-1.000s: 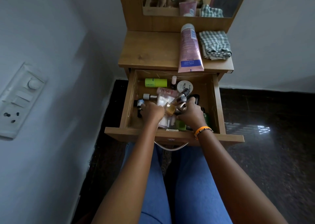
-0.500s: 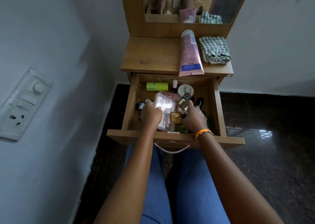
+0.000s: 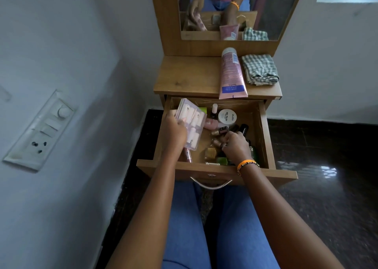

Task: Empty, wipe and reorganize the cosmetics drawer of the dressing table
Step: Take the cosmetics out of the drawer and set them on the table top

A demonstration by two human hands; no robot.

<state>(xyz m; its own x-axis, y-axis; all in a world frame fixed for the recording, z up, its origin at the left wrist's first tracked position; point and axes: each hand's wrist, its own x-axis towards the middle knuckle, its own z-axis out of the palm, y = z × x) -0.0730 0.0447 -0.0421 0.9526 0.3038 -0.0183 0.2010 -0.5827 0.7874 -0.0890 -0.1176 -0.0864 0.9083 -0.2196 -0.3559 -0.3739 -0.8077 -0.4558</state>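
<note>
The wooden drawer (image 3: 263,129) of the dressing table stands pulled out over my lap. My left hand (image 3: 173,129) grips a clear plastic packet of pale pink pieces (image 3: 191,123), lifted and tilted over the drawer's left side. My right hand (image 3: 235,146) is curled down among several small nail polish bottles (image 3: 219,130) at the drawer's right; what its fingers hold is hidden. A white round jar (image 3: 227,116), a small amber bottle (image 3: 210,153) and a green item (image 3: 222,160) lie inside.
On the tabletop (image 3: 184,76) lie a pink tube (image 3: 232,74) and a folded checked cloth (image 3: 259,69). A mirror (image 3: 235,8) rises behind. A switch panel (image 3: 41,129) is on the left wall. Dark glossy floor lies to the right.
My left hand has lifted the clear packet up and to the left out of the pile. My right hand stayed among the bottles, and the amber bottle now lies uncovered.
</note>
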